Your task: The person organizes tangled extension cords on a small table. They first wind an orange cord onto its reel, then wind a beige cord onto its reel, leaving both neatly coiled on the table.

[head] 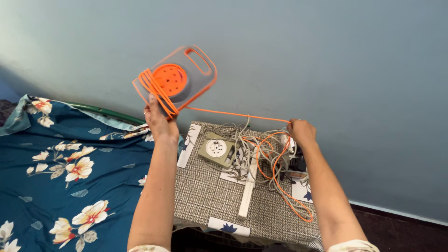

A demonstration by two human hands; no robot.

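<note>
My left hand [158,120] holds up a clear plastic cable reel [179,77] with an orange rim, handle slot and orange hub. Orange cable [233,114] is wound a few turns around the hub and runs taut to the right. My right hand [301,132] pinches that orange cable at its far end, above the table. The rest of the orange cable lies in loose loops [284,191] on the table's right side.
A small table [205,196] with a checked cloth carries a greenish round-socket reel [217,149], tangled grey wires [247,144] and a white power strip [247,196]. A bed with blue floral sheet [70,172] is at left. A blue-grey wall [326,56] stands behind.
</note>
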